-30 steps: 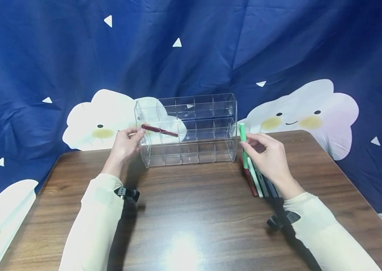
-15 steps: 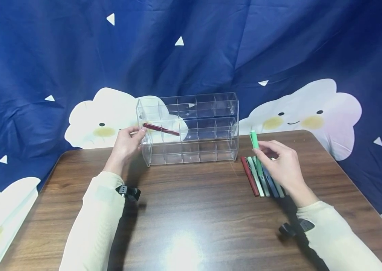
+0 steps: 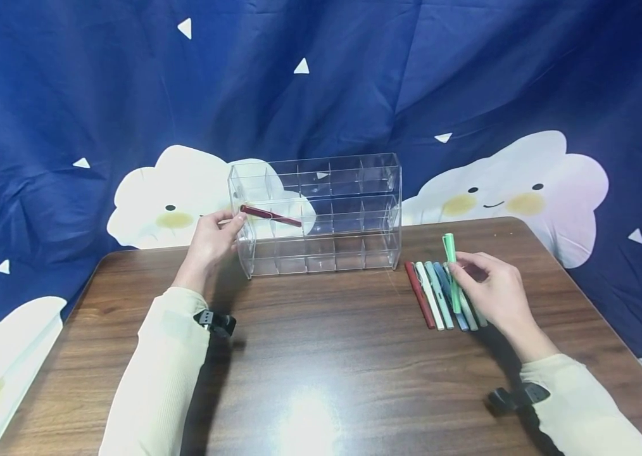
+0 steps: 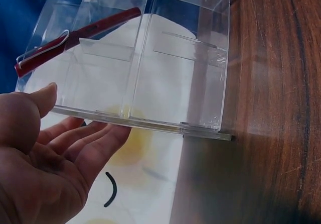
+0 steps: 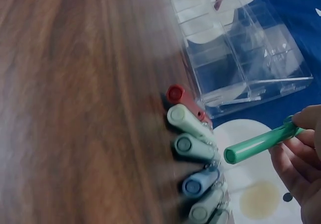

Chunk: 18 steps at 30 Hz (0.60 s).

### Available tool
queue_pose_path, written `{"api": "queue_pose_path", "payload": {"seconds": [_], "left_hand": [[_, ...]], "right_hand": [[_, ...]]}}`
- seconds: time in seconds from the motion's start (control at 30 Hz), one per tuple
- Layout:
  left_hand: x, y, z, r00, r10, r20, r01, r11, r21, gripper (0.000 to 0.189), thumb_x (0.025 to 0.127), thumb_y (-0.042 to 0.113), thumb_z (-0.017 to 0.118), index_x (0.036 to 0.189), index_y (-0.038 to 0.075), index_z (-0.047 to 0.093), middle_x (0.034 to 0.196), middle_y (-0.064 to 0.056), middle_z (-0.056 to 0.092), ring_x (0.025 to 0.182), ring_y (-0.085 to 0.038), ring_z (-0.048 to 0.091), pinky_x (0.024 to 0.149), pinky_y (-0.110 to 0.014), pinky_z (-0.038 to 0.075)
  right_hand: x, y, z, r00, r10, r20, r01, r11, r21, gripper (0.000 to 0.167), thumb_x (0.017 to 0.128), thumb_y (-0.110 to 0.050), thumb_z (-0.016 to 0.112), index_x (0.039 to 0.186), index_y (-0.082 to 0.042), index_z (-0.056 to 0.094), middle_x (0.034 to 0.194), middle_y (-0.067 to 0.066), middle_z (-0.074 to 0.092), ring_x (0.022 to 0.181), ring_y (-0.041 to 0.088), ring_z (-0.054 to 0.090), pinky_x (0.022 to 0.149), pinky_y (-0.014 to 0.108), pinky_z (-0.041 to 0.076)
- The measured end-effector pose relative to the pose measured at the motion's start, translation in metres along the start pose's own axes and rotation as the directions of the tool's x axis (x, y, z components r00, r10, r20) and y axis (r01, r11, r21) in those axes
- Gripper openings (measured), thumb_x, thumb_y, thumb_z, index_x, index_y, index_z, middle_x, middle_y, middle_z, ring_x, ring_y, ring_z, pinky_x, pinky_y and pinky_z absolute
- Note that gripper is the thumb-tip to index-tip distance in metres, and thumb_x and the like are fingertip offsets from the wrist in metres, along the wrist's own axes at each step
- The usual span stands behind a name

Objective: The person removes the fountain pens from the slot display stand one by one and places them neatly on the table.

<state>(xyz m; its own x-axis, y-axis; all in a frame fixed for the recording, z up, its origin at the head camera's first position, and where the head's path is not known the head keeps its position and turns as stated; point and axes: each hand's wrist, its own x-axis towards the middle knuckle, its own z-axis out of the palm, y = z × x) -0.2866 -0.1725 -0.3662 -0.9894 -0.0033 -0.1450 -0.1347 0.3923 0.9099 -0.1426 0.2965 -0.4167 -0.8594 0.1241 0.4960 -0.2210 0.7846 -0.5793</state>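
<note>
A clear plastic rack (image 3: 321, 265) with tiers of small compartments stands at the table's back. My left hand (image 3: 211, 246) holds its left side, thumb at the front edge and fingers against the side wall (image 4: 155, 126). A dark red pen (image 3: 271, 216) lies slanted across the rack's middle tier, near that thumb but apart from it. My right hand (image 3: 497, 288) pinches a green pen (image 3: 450, 248) between thumb and fingers, cap end up. Under it lie several pens side by side, among them a red pen (image 3: 420, 294), a white pen (image 3: 431, 296) and a blue pen (image 5: 199, 183).
The brown wooden table (image 3: 321, 354) has a glare spot near its front. Behind it hangs a blue curtain (image 3: 344, 95) with white clouds. The row of pens sits right of the rack, a short gap away.
My right hand has moved right and toward me with the green pen, from beside the rack to over the row of pens. The left hand has stayed at the rack.
</note>
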Motion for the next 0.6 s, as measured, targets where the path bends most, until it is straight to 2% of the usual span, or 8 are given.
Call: {"api": "queue_pose_path", "payload": {"seconds": [0.3, 0.43, 0.53, 0.6], "left_hand": [[-0.001, 0.003, 0.0, 1.0, -0.015, -0.001, 0.015, 1.0, -0.004, 0.058, 0.113, 0.036, 0.058, 0.158, 0.001, 0.049, 0.155, -0.026, 0.059, 0.141, -0.038, 0.062, 0.115, -0.047, 0.058], [-0.001, 0.003, 0.0, 1.0, -0.016, -0.001, 0.016, 1.0, -0.002, 0.058, 0.113, 0.036, 0.058, 0.158, 0.0, 0.049, 0.155, -0.026, 0.058, 0.142, -0.038, 0.062, 0.116, -0.047, 0.058], [0.0, 0.002, -0.001, 1.0, -0.014, -0.002, 0.014, 1.0, 0.006, 0.059, 0.113, 0.036, 0.058, 0.158, 0.0, 0.049, 0.156, -0.027, 0.058, 0.142, -0.038, 0.062, 0.115, -0.048, 0.058], [0.0, 0.001, -0.001, 1.0, -0.016, -0.003, 0.016, 1.0, 0.009, 0.059, 0.113, 0.036, 0.058, 0.158, 0.0, 0.049, 0.156, -0.027, 0.058, 0.141, -0.038, 0.062, 0.115, -0.048, 0.058]], "right_hand": [[-0.003, 0.009, -0.009, 1.0, 0.024, 0.012, -0.024, 1.0, -0.011, 0.024, 0.098, -0.011, 0.078, 0.119, 0.0, 0.08, 0.097, 0.018, 0.081, 0.08, -0.025, 0.047, 0.071, 0.001, 0.041], [-0.002, 0.015, -0.015, 0.998, 0.047, 0.03, -0.046, 0.998, -0.05, 0.025, 0.099, -0.013, 0.076, 0.12, 0.001, 0.08, 0.101, 0.021, 0.081, 0.079, -0.024, 0.045, 0.069, 0.004, 0.04], [-0.001, 0.021, -0.02, 0.994, 0.083, 0.065, -0.076, 0.993, -0.095, 0.028, 0.101, -0.017, 0.074, 0.122, 0.001, 0.079, 0.106, 0.023, 0.081, 0.081, -0.013, 0.052, 0.068, 0.01, 0.042], [-0.001, 0.026, -0.023, 0.99, 0.109, 0.088, -0.099, 0.988, -0.119, 0.03, 0.102, -0.019, 0.073, 0.123, 0.002, 0.078, 0.109, 0.025, 0.08, 0.082, 0.003, 0.064, 0.07, 0.019, 0.046]]}}
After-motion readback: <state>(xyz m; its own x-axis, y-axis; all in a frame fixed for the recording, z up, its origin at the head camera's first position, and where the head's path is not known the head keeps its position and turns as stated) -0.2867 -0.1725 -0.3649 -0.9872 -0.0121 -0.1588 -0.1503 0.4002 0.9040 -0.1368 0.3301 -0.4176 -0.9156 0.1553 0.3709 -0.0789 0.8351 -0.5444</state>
